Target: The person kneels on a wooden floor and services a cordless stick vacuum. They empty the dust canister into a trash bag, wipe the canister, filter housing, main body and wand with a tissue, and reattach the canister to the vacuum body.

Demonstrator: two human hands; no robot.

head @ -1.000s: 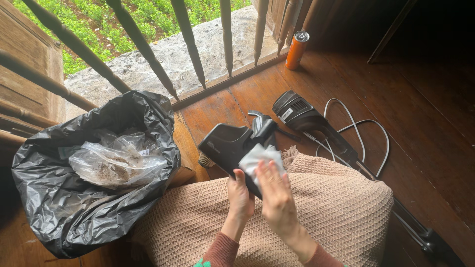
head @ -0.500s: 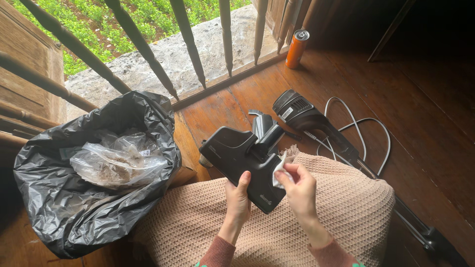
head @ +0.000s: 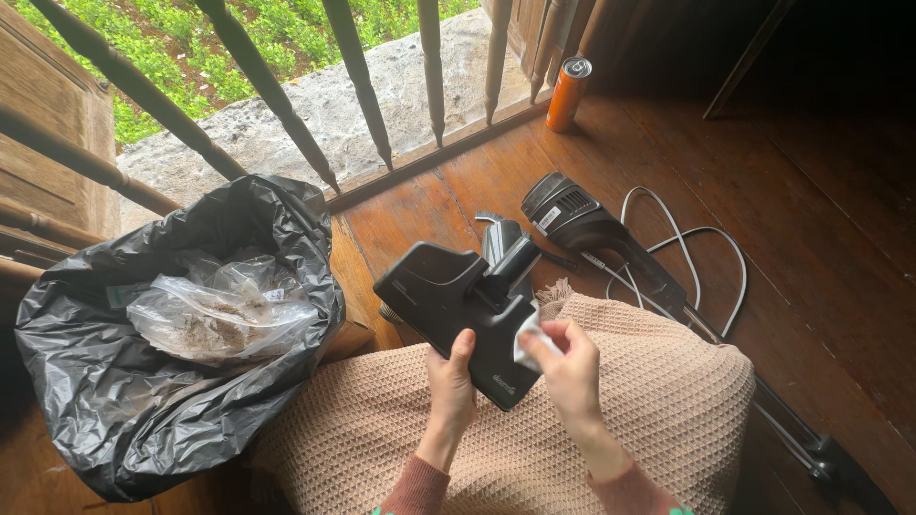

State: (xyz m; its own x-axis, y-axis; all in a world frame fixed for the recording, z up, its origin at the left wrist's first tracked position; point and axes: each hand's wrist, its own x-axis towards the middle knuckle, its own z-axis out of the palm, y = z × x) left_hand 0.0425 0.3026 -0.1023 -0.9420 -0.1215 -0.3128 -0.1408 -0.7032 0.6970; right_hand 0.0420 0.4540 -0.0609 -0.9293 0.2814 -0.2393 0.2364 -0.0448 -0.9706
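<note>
My left hand (head: 451, 384) grips the near end of a black vacuum floor head (head: 458, 305), holding it tilted above my lap. My right hand (head: 571, 372) pinches a small white wipe (head: 530, 337) against the head's right edge. Both hands rest over a beige knitted blanket (head: 668, 410) that covers my legs. The head's neck points away toward the railing.
An open black rubbish bag (head: 143, 401) with a clear plastic bag of dirt (head: 215, 319) stands to the left. A black vacuum body (head: 582, 224) with a white cord (head: 706, 257) lies on the wooden floor. An orange can (head: 569, 92) stands by the railing (head: 353, 67).
My right hand lifted the white wipe off the top of the floor head and brought it to the head's right edge. The floor head tilted slightly in my left hand.
</note>
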